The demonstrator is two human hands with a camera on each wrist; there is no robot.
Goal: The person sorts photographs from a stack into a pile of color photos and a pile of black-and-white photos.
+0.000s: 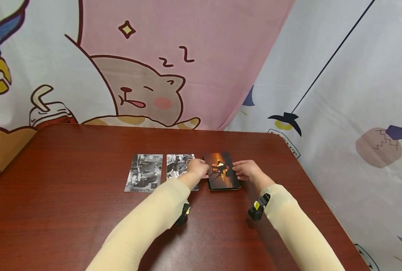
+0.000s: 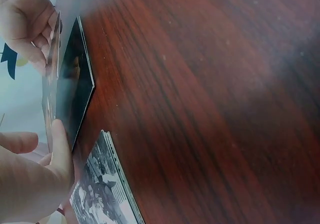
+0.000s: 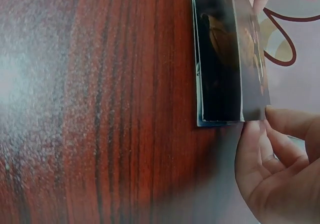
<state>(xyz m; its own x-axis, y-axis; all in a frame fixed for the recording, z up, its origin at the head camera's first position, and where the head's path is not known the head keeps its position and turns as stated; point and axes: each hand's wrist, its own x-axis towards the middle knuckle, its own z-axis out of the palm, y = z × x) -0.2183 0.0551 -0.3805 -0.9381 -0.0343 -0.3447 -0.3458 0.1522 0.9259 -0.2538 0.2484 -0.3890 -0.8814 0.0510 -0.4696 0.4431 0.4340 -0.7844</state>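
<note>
A glossy photo (image 1: 220, 169) with a warm orange scene and a dark border is raised just over a dark-bordered photo stack (image 2: 80, 79). My left hand (image 1: 198, 168) pinches its left edge, overlapping the middle black-and-white photo pile in the head view. At the opposite edge, my right hand (image 1: 249, 170) grips the same photo, thumb on top and fingers beneath, as the right wrist view shows. The middle pile of black-and-white photos (image 1: 176, 165) lies left of the dark stack. Farther left lies another black-and-white photo (image 1: 145, 173).
All the photos lie on a reddish-brown wooden table (image 1: 69, 207). A cartoon-printed cloth (image 1: 221, 56) hangs behind the table and along its right side. Each wrist wears a small black camera (image 1: 256, 209) below a cream sleeve (image 1: 299, 226).
</note>
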